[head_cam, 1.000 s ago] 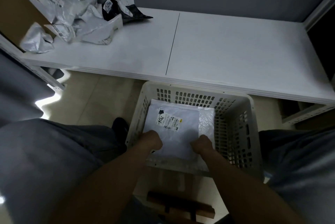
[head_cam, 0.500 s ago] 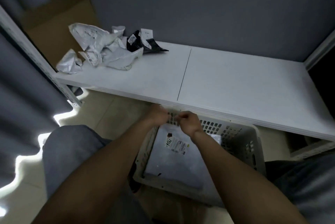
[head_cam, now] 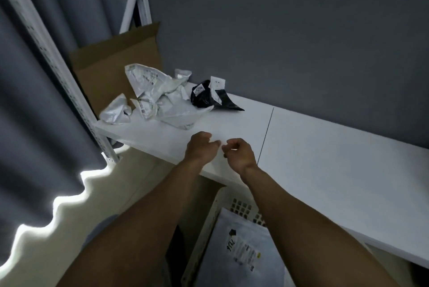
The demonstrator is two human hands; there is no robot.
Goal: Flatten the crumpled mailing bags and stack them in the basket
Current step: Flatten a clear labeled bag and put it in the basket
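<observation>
Your hands have come up out of the basket [head_cam: 210,221] since a second ago, when both were pressing the flattened bag [head_cam: 241,254] down inside it. Now they hover over the front edge of the counter [head_cam: 336,159], and your view has lifted with them, so the basket sits only at the bottom of the picture. That bag lies flat in the basket, label up, apart from your hands.

Your left hand [head_cam: 200,147] and right hand [head_cam: 236,153] are close together, both loosely curled with the fingers bent in, and neither grips anything.

The crumpled bags [head_cam: 160,98] lie heaped at the far left of the counter, with a black bag [head_cam: 209,98] just beside them, against the wall side. All are still unflattened, so most of the work looks to remain.

Watch the heap as you reach: the white bags overlap and seem tangled, so pulling one could drag a neighbour off the left end of the counter, where it meets the cardboard box [head_cam: 111,66] and the shelf post. The light is dim too, so you may misjudge which edge belongs to which bag.
</observation>
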